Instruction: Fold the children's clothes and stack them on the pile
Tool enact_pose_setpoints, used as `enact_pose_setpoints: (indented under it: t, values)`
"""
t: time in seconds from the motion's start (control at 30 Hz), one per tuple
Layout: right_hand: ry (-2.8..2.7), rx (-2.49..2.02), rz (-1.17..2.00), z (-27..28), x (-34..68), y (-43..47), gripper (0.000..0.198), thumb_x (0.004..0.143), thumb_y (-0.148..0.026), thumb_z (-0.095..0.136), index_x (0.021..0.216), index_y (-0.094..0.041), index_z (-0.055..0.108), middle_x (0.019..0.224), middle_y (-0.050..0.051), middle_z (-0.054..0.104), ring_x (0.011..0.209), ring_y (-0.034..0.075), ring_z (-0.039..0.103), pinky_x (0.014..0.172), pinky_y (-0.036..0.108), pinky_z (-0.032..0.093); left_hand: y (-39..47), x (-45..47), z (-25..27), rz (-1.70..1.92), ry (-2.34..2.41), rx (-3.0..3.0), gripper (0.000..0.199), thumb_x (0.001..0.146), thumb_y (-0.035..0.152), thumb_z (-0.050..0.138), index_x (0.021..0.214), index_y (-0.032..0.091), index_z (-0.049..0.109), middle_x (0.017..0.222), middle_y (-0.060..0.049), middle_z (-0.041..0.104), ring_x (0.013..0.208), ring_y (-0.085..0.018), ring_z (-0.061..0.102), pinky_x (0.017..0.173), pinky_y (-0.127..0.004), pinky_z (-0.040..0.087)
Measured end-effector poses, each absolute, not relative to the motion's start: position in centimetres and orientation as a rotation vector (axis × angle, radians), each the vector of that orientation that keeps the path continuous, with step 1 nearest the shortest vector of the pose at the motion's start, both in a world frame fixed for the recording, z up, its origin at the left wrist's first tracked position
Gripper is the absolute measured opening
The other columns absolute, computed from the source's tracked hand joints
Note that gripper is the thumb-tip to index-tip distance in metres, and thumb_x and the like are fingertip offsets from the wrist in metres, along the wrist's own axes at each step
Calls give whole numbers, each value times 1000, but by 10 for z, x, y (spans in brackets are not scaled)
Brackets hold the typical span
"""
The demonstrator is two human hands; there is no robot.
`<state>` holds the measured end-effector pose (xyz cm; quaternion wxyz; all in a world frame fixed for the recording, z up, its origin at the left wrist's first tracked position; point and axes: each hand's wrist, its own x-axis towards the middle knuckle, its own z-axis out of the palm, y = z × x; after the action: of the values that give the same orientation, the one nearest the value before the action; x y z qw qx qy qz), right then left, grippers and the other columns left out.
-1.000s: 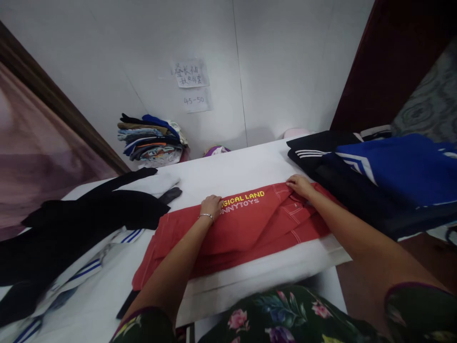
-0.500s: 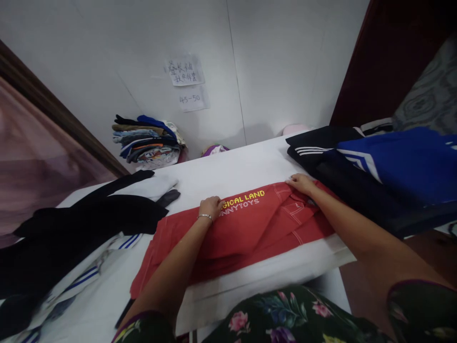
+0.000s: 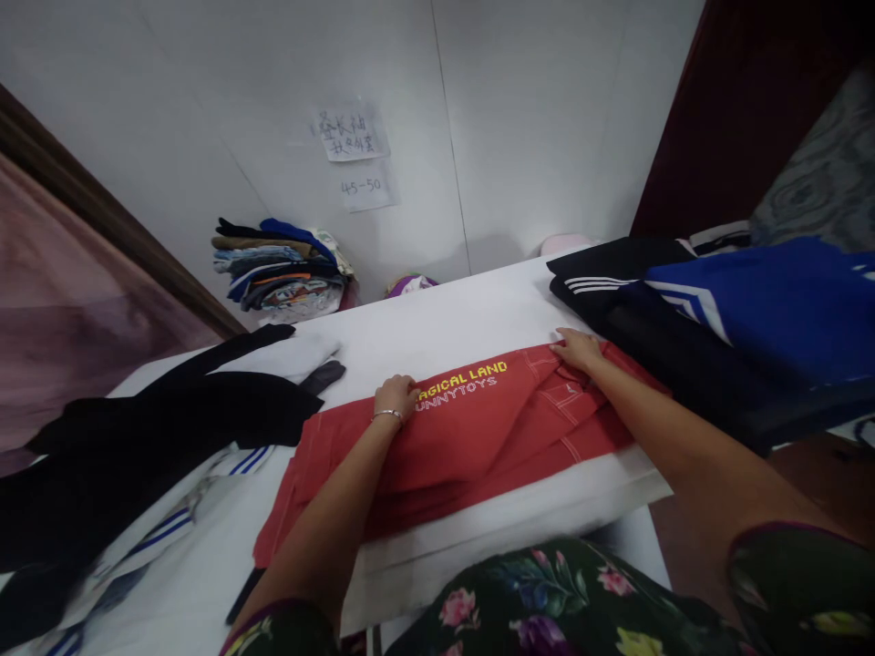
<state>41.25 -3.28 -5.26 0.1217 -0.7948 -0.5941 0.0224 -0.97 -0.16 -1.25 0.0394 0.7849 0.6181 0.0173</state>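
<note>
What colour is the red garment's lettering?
The lettering is yellow above and whitish below, seen best in the head view.

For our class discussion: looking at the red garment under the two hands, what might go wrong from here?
First, the red garment has a diagonal crease running down from near its yellow lettering; pressing there might set it in. Second, its far-right end lies close to dark clothes, so a wide sweep of the right grip could catch and disturb them.

Garment (image 3: 465, 446) on table (image 3: 437, 333) before wall (image 3: 547, 118)
</note>
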Motion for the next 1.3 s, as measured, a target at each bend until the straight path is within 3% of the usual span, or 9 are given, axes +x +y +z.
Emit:
enact_pose_setpoints:
  t: [0.2,0.33,0.43,0.57,0.73,0.93,1.07,1.3]
  values:
    - [-1749,-2255,17,-53,414,-35,43,89,-33,42,129,-22,52,133,11,54,121,28,48,97,46,38,1,-28,-18,76,1975,2324,39,87,44,49,119,25,59,128,-7,57,120,-26,49,95,-38,40]
    - [-1774,-2173,-76,-46,402,-40,45,91,-29,37,134,-20,47,143,13,43,134,30,34,103,53,30,2,-30,-19,45,1973,2287,37,87,47,47,115,27,62,127,-6,58,118,-25,51,95,-37,40]
    - [-1903,-2066,-55,-46,385,-46,49,93,-38,35,139,-20,41,150,12,33,139,29,24,108,55,23,1,-28,-19,36,1964,2309,35,87,46,47,111,26,64,124,-6,60,115,-24,53,93,-36,41]
    - [-2014,-2120,145,-54,372,-54,52,92,-50,35,134,-22,46,146,12,39,136,31,31,105,61,23,-1,-26,-17,39,1956,2289,36,88,46,46,112,24,63,125,-6,59,116,-24,52,95,-36,39]
    - [-2007,-2158,173,-59,375,-57,52,92,-50,36,134,-22,47,147,12,38,137,30,30,106,60,23,-4,-52,-11,-17,2047,2273,37,87,41,50,120,25,58,131,-7,57,122,-24,49,101,-39,34]
    - [-1981,-2152,132,-54,372,-60,51,92,-46,36,135,-20,47,146,15,39,137,32,30,104,63,24,-14,-133,-4,-10,2249,2072,51,82,50,54,124,20,57,133,-12,55,122,-29,50,96,-38,41]
    - [-2030,-1919,59,-38,336,-70,54,94,-49,31,136,-20,45,148,15,36,139,32,24,106,63,21,-25,-171,-4,243,2360,1786,67,83,58,49,129,11,53,133,-17,54,121,-30,52,98,-36,42]
    - [-2347,-1399,105,1,221,-109,58,94,-54,28,143,-24,36,152,8,28,142,25,19,113,55,16,-37,-191,-6,449,2328,1383,64,78,56,57,118,6,60,125,-21,59,119,-33,54,95,-36,44]
